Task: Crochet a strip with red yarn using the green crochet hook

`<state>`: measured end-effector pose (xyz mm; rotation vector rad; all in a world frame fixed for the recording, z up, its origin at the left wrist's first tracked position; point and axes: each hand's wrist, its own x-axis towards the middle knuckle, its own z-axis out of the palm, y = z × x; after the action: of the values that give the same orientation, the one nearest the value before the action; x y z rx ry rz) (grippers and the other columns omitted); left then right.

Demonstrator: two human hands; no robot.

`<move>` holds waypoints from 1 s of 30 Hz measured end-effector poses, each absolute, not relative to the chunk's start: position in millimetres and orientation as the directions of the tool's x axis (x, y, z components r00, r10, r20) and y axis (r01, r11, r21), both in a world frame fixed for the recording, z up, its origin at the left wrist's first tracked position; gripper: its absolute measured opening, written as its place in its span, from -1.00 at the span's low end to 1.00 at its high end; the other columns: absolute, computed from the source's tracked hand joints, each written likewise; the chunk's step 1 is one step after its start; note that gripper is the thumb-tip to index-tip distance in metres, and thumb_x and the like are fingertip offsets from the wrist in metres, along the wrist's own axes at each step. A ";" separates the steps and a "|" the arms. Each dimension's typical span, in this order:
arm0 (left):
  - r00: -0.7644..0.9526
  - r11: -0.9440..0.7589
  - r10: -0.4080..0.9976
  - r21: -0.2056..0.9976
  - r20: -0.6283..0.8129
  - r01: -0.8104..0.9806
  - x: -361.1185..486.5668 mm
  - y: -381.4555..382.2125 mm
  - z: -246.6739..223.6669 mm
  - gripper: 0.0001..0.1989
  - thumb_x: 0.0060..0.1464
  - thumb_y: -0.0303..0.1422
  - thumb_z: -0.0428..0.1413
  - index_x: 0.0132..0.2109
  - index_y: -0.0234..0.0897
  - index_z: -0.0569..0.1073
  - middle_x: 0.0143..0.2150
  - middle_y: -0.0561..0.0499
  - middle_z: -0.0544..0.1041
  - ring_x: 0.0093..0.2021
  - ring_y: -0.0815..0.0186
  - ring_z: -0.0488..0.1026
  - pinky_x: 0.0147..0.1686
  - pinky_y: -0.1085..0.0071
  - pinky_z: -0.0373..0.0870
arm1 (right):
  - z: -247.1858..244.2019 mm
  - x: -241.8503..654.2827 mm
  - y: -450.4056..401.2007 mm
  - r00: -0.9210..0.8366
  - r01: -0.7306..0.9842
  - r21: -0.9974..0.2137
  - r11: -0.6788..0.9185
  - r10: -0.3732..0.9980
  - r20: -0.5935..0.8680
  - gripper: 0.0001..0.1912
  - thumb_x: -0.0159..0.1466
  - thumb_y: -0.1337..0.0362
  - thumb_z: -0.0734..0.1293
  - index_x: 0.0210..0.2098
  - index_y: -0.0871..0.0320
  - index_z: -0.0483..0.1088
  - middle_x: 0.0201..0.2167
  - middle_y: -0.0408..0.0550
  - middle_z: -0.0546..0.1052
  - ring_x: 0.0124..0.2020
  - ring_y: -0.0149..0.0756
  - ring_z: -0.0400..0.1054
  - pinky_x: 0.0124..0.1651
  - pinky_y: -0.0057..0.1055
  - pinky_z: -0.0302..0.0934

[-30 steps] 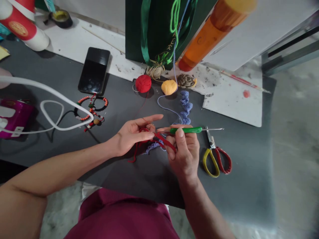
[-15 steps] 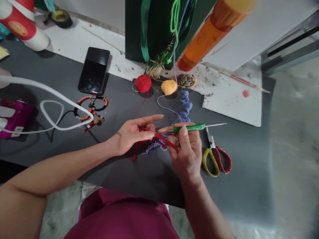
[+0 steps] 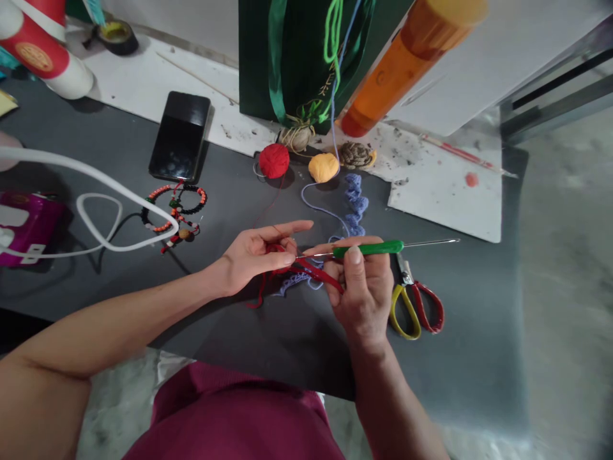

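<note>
My right hand (image 3: 361, 287) is closed round the green handle of a crochet hook (image 3: 368, 248), whose metal shaft sticks out at both ends. The hook's left tip meets the fingertips of my left hand (image 3: 256, 259), which pinches a red crochet piece (image 3: 275, 250) between thumb and fingers. A red strip (image 3: 318, 275) runs from there into the curled fingers of my right hand. Behind and below the hands lies lavender crochet work (image 3: 294, 279), partly hidden. A spiral lavender piece (image 3: 355, 204) rests beyond my right hand.
Scissors (image 3: 416, 303) lie just right of my right hand. Red yarn (image 3: 274, 160) and yellow yarn (image 3: 323, 167) balls sit ahead. A phone (image 3: 181, 136), beaded bracelets (image 3: 175, 207) and a white cable (image 3: 110, 167) are on the left. A green bag (image 3: 258, 64) and orange tube (image 3: 387, 73) stand behind.
The crochet hook has slid right with the right hand, more of its shaft showing on both sides. The left hand has hardly moved and keeps its pinch.
</note>
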<state>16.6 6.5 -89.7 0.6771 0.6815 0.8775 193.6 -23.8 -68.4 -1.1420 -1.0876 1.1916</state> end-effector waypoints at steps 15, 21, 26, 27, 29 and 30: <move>0.324 0.332 0.914 0.907 -0.243 -0.259 17.3 8.0 -86.5 -0.43 -0.03 -0.32 0.42 0.17 -0.24 0.60 -0.37 0.07 0.54 -0.37 0.41 0.43 -0.31 0.43 0.41 | -74.1 197.8 -32.1 -0.036 0.358 -0.849 0.388 0.914 0.403 -0.88 0.44 0.23 0.31 -0.10 -0.03 0.51 -0.19 -0.05 0.71 -0.47 -0.27 0.54 -0.39 -0.19 0.48; 0.330 0.328 0.916 0.900 -0.229 -0.286 17.5 8.5 -87.3 -0.40 -0.03 -0.36 0.41 0.20 -0.24 0.57 -0.37 0.09 0.54 -0.38 0.43 0.44 -0.28 0.43 0.43 | -77.1 194.3 -30.7 -0.045 0.369 -0.820 0.437 0.890 0.454 -0.78 0.44 0.39 0.26 -0.03 -0.01 0.47 -0.14 -0.05 0.69 -0.25 -0.21 0.63 -0.22 -0.14 0.54; 0.327 0.351 0.910 0.894 -0.256 -0.277 16.2 8.8 -84.8 -0.40 -0.04 -0.39 0.41 0.20 -0.23 0.58 -0.36 0.08 0.54 -0.38 0.43 0.42 -0.30 0.44 0.40 | -75.1 191.3 -34.2 0.067 0.355 -0.881 0.312 0.932 0.357 -0.81 0.46 0.25 0.26 -0.08 0.00 0.53 -0.27 -0.03 0.67 -0.32 -0.19 0.59 -0.27 -0.15 0.52; 0.326 0.356 0.909 0.892 -0.261 -0.279 16.1 8.6 -85.0 -0.40 -0.04 -0.38 0.42 0.20 -0.23 0.58 -0.37 0.08 0.54 -0.38 0.43 0.42 -0.30 0.43 0.39 | -75.7 190.7 -35.3 0.086 0.350 -0.892 0.287 0.938 0.336 -0.81 0.46 0.24 0.26 -0.08 0.01 0.53 -0.29 -0.03 0.66 -0.38 -0.23 0.56 -0.32 -0.19 0.49; 0.327 0.368 0.905 0.884 -0.270 -0.287 16.3 8.4 -85.6 -0.40 -0.05 -0.37 0.42 0.19 -0.22 0.59 -0.37 0.09 0.52 -0.39 0.44 0.40 -0.32 0.44 0.38 | -77.6 189.7 -36.5 0.127 0.310 -0.917 0.252 0.945 0.302 -0.82 0.46 0.22 0.27 -0.09 0.01 0.53 -0.27 -0.06 0.66 -0.55 -0.36 0.44 -0.48 -0.32 0.39; 0.329 0.372 0.904 0.880 -0.272 -0.295 16.6 8.7 -85.8 -0.40 -0.04 -0.36 0.42 0.19 -0.22 0.59 -0.38 0.10 0.51 -0.40 0.45 0.39 -0.33 0.44 0.37 | -78.5 189.3 -36.1 0.141 0.284 -0.929 0.238 0.948 0.286 -0.83 0.47 0.21 0.27 -0.10 0.01 0.52 -0.24 -0.08 0.66 -0.63 -0.44 0.35 -0.56 -0.38 0.31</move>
<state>16.6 8.7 -85.8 0.8322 0.8926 0.9155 189.3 -36.1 -78.5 -1.2716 -1.3755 0.7399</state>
